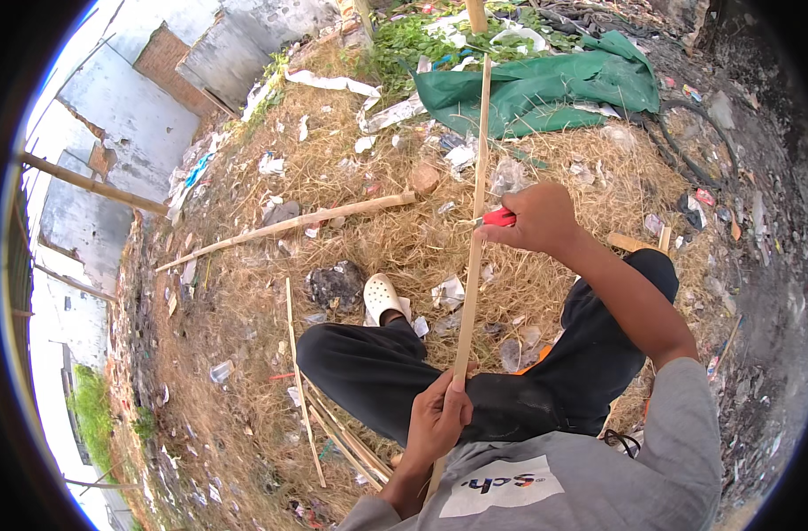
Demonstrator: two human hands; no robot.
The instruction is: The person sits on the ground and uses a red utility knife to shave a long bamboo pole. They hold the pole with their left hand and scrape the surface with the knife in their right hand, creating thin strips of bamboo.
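A long pale bamboo strip [471, 296] runs up and away from my lap, tilted slightly to the right at its far end. My left hand [437, 414] is closed round its lower part, close to my body. Farther up the strip, my right hand [543, 219] grips a red-handled knife [499, 218]. The knife's short metal end touches the strip's right side, and the thumb lies near that contact. Most of the handle is hidden inside the fist.
Several thin strips [346, 442] lie left of my lap, beside a single strip [299, 380]. A longer bamboo pole [289, 232] rests on dry grass ahead. A dark stone [336, 285] sits near my shoe [382, 296]. Green sheeting [545, 88] and scattered litter lie farther off.
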